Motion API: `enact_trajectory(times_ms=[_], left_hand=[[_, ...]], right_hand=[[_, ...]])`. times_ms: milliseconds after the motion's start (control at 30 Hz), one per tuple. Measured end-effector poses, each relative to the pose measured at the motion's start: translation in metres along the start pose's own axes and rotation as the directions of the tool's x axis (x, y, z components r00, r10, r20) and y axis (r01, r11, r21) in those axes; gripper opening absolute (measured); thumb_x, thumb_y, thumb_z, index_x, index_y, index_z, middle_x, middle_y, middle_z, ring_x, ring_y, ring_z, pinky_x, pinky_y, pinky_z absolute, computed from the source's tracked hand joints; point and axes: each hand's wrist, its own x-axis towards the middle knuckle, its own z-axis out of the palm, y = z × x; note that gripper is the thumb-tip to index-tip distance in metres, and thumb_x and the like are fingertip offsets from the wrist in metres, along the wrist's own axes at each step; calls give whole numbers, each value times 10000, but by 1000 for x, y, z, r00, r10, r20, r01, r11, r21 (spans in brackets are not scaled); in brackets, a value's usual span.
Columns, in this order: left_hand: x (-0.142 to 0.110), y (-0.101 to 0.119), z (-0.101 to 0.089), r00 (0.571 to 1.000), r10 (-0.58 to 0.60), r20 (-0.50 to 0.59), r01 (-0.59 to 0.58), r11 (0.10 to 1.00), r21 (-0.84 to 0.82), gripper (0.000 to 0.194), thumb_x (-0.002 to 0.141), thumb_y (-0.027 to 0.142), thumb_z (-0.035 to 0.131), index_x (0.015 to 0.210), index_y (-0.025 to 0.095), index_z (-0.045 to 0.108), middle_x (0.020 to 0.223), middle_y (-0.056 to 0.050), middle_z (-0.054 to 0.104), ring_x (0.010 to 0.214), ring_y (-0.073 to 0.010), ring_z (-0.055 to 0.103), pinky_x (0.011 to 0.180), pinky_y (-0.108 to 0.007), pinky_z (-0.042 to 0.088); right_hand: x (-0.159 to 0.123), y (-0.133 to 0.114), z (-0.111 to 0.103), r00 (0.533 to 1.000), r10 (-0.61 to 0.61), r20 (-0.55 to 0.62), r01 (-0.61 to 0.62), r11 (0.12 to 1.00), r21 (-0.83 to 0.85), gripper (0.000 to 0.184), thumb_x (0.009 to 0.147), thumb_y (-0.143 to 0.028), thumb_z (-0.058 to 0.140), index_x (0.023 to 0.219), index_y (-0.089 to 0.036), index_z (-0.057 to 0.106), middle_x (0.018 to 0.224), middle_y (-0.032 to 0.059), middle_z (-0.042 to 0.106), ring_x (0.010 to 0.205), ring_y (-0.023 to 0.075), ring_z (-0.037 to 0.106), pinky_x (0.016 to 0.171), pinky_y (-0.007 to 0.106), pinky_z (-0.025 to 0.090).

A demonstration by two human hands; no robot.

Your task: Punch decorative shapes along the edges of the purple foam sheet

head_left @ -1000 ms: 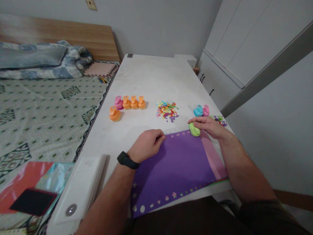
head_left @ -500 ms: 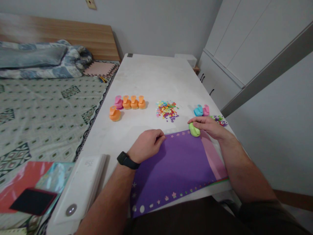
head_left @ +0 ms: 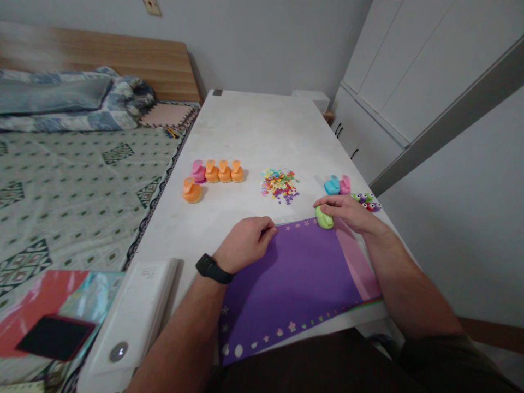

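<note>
A purple sheet (head_left: 295,267) lies on the white table in front of me, with small cut-out shapes along its far, left and near edges. My left hand (head_left: 250,239) pinches the sheet's far edge near its left part. In my right hand (head_left: 347,212) is a green craft punch (head_left: 325,218), set over the far edge near the right corner; thumb and fingers are closed around it. Under the purple sheet, a pink sheet (head_left: 357,261) shows at the right. Beyond the sheet lies a pile of colourful paper confetti (head_left: 280,184).
Several orange punches (head_left: 224,172) and a pink one (head_left: 198,171) stand at the left. A blue punch (head_left: 332,185), another pink punch and small eyed figures (head_left: 367,201) sit near the right edge. A white laminator-like device (head_left: 133,316) lies along the left edge, beside the bed.
The green punch and my right hand have shifted very slightly to the left along the sheet's far edge. My left hand stays in place.
</note>
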Motion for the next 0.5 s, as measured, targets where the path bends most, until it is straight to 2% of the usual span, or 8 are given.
enact_trajectory(times_ms=[233,400,433,500], left_hand=[[-1,0,0,1000,6,7,-6,1000,7,230,1009,323,503,908,196,666,841,-45,697,770,-172,615,705,-293,419],[0,-1,1,1000,6,3,-6,1000,10,232,1010,332,504,908,201,665,843,-42,700,768,-173,617,702,-293,419],[0,-1,1,1000,7,1,-7,1000,10,235,1010,334,503,906,201,666,842,-42,701,769,-173,618,703,-294,420],[0,-1,2,1000,9,4,-9,1000,7,241,1012,339,499,910,202,670,845,-43,703,773,-174,621,705,-295,425]], right_hand=[[1,2,3,1000,-1,16,2,999,-49,401,832,-495,753,1063,-168,748,799,22,680,695,146,580,650,290,424],[4,5,4,1000,2,21,-1,1000,-14,379,823,-473,761,1043,-166,748,778,20,679,667,139,573,626,283,425],[5,5,4,1000,6,3,-6,1000,-5,365,814,-464,765,1024,-165,752,763,19,676,654,139,568,613,282,421],[8,7,6,992,23,-128,-21,1000,17,316,798,-452,758,929,-165,755,709,15,658,602,133,543,564,278,399]])
